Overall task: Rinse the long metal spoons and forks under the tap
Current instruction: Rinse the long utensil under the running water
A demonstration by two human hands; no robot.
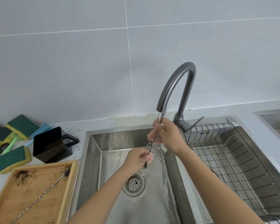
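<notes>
A person stands at a steel double sink (94, 159), both bare hands over the left basin, holding one long twisted-stem metal utensil (152, 143) almost upright under the gooseneck tap (176, 84), where water is running. The right hand (166, 135), at about 12 o'clock from the drain strainer (134, 184), is closed round the utensil's upper stem just below the spout; the left hand (139, 157), lower and toward 7 o'clock from the right, pinches the lower stem. The utensil looks light, thin and stiff, and likely slick when wet; the twisted stem should give the best hold, one hand near each end. Its top end is lost in the water and the fingers, so whether it is a spoon or a fork cannot be told; its dark lower tip barely shows. At 9 o'clock from the sink, a wooden tray (66, 189) with dark crumbs holds a second long spoon (39, 198), partly cut off at the bottom edge. A wire rack (233, 159) sits in the right basin.
</notes>
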